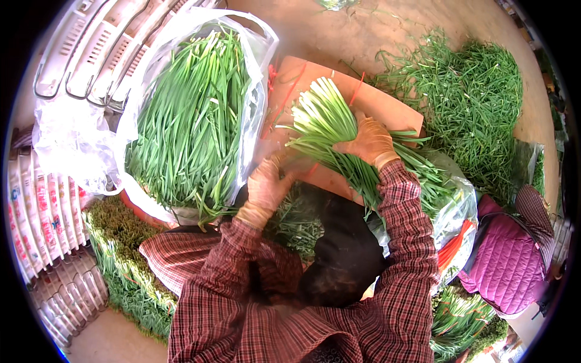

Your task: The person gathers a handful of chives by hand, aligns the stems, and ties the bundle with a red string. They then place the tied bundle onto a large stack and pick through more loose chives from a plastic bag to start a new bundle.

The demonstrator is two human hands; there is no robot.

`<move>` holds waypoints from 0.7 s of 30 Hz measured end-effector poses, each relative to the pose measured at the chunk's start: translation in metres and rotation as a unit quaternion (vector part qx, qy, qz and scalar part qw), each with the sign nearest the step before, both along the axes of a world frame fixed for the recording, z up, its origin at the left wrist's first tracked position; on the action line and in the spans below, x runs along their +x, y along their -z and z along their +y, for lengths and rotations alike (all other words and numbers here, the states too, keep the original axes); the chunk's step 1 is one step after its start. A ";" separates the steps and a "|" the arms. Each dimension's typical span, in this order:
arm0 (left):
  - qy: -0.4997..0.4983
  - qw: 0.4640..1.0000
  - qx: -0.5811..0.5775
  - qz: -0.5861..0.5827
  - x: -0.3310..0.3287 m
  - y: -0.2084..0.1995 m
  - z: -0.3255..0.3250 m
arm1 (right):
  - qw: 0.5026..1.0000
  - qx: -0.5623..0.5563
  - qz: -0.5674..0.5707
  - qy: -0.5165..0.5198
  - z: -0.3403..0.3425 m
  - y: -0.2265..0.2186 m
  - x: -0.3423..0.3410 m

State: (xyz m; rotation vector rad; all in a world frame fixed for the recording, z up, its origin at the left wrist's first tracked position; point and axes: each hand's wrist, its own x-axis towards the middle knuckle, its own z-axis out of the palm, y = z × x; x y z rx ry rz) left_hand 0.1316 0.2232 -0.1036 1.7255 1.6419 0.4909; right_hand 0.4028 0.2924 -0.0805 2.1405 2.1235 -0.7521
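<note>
A bundle of garlic chives (327, 115) lies slantwise on an orange board (396, 115), pale stem ends at the far left. My right hand (366, 143), in a tan glove, grips the bundle from its right side, with thumb and fingers around the stems. My left hand (268, 184), also gloved, is apart from the bundle at the board's left edge. Its thumb and fingers are spread, slightly blurred, with nothing visible between them. Red strings (289, 94) cross the board. The green leaf ends run toward a clear plastic bag (463, 202) on the right.
Left of the board stands a large white bag (257, 97) full of chives (187, 127). Loose green trimmings (463, 103) cover the floor at far right. White plastic baskets (91, 51) stand at far left, tied chives (127, 260) below. A purple quilted garment (505, 260) is at right.
</note>
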 end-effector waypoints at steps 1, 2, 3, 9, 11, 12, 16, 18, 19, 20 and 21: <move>-0.010 1.000 -0.020 -0.019 -0.004 0.001 0.015 | 1.000 -0.011 0.010 0.007 0.001 -0.004 0.001; -0.026 0.998 -0.042 -0.032 -0.011 0.001 0.028 | 0.999 -0.024 0.026 0.008 0.003 -0.009 -0.003; -0.006 1.000 -0.019 -0.018 -0.008 -0.004 0.044 | 0.998 -0.039 0.038 0.013 0.003 -0.012 -0.003; 0.081 0.991 0.043 0.094 -0.003 0.019 0.090 | 0.998 -0.040 0.054 0.018 0.003 -0.016 -0.004; 0.067 0.989 -0.042 0.122 -0.006 0.017 0.089 | 0.998 -0.019 0.053 0.008 0.004 -0.012 -0.002; 0.073 0.993 0.012 0.087 -0.013 0.015 0.082 | 0.998 -0.010 0.054 0.004 0.003 -0.010 -0.002; 0.096 0.990 0.053 0.092 -0.062 -0.014 0.041 | 0.999 -0.029 0.033 0.012 0.005 -0.011 -0.001; 0.153 0.986 0.041 0.048 -0.094 -0.031 0.015 | 0.999 -0.038 0.020 0.022 0.003 -0.011 0.002; 0.175 0.984 0.024 0.012 -0.111 -0.047 0.002 | 0.999 -0.038 0.031 0.022 0.004 -0.013 0.002; 0.173 0.983 -0.030 -0.059 -0.133 -0.053 -0.011 | 0.998 -0.037 0.043 0.021 0.006 -0.015 0.001; 0.172 0.973 -0.084 -0.131 -0.151 -0.058 -0.022 | 0.998 -0.036 0.055 0.022 0.007 -0.018 -0.001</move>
